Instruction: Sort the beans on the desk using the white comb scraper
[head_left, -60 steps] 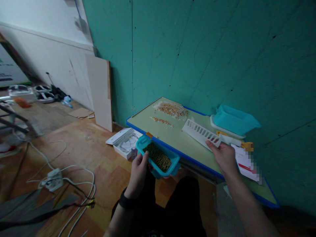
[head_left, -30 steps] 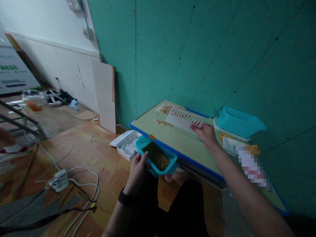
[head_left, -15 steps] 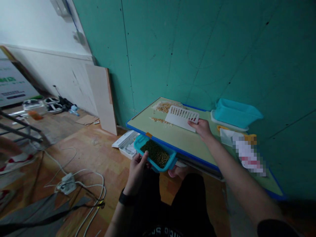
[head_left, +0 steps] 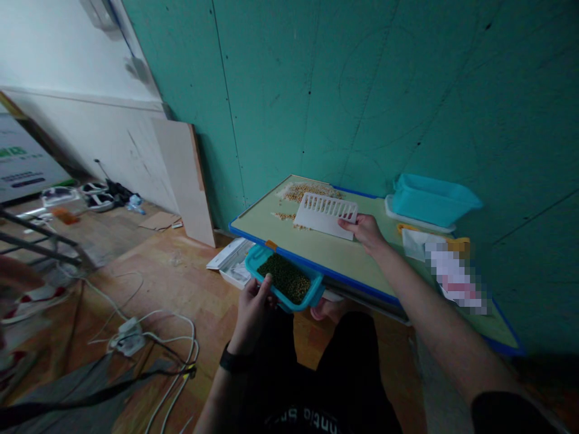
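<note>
My left hand [head_left: 256, 304] grips the near rim of a blue plastic container [head_left: 253, 260], thumb over the edge. Green beans [head_left: 283, 274] mixed with yellowish ones lie inside it, and it sits just below the table's front edge. My right hand [head_left: 364, 232] is closed on the right end of a white slotted plastic plate [head_left: 321, 222], held low over the table [head_left: 357, 259]. Pale yellow beans [head_left: 310, 191] are spread at the table's far left, with a smaller line of beans [head_left: 286, 216] left of the plate. The plate hides part of them.
A second blue container [head_left: 434, 199] stands on a white lid at the back right. Nearby lie a yellow-edged cloth item [head_left: 416, 242] and a blurred-out packet [head_left: 456, 280]. An open white box [head_left: 235, 265] and a power strip with cables [head_left: 131, 336] are on the floor. Another person's foot shows at left.
My right hand has moved the slotted plate a little to the left across the table, over part of the bean line. My left hand still holds the container in about the same place.
</note>
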### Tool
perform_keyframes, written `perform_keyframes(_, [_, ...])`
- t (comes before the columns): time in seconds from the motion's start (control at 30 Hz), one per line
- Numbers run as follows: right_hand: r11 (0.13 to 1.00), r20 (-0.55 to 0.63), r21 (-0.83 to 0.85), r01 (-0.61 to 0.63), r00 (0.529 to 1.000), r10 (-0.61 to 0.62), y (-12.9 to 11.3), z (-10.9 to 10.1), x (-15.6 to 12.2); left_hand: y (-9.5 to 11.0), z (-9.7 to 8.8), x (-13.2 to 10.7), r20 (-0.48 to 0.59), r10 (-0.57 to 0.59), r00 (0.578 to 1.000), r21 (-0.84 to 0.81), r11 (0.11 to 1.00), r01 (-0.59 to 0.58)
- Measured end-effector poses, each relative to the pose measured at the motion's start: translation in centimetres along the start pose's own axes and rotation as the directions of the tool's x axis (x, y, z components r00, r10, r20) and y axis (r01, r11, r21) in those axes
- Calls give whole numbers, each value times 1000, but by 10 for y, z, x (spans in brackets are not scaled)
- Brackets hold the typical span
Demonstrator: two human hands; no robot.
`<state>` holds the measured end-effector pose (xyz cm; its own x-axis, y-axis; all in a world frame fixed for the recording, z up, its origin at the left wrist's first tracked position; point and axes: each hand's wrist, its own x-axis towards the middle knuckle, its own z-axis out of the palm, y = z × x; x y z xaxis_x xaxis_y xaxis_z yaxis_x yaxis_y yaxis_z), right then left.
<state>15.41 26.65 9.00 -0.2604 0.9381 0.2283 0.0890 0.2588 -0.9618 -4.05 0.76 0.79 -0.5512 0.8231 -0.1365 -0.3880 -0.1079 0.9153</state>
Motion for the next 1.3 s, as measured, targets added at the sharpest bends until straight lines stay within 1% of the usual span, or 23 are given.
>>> perform_keyframes(0.17, [999,37,37,-10,999,9,-2,3,-2,-2,-1,1,7,1,1000,6,1000,-1])
perform_keyframes(0.37, [999,66,44,-25,998,22,-5,7,-5,-6,-3,1,14,19,1000,3,1000,-19])
perform_keyframes(0.57, [998,95,51,-37,995,32,-8,10,-8,-8,-4,1,16,-3,1000,-23,1000,3])
perform_keyframes(0.83, [997,130,61,-51,991,42,-13,9,-18,-20,-8,7,-18,12,1000,-7,1000,-12])
perform_keyframes(1.03, [997,157,35,-74,985,68,-13,11,-28,-18,-5,5,6,28,1000,-35,999,-28])
perform_keyframes(1.17, [999,127,15,-41,991,38,-18,9,-37,-12,-6,2,-4,23,1000,18,1000,-23])
perform_keyframes(1.23, [1000,72,-25,-9,997,11,-21,2,-46,-11,-6,1,-19,20,1000,21,1000,-20])
perform_keyframes(1.3, [994,-9,-109,25,1000,-26,-23,-9,-61,-12,-6,2,-62,23,998,5,1000,-23])
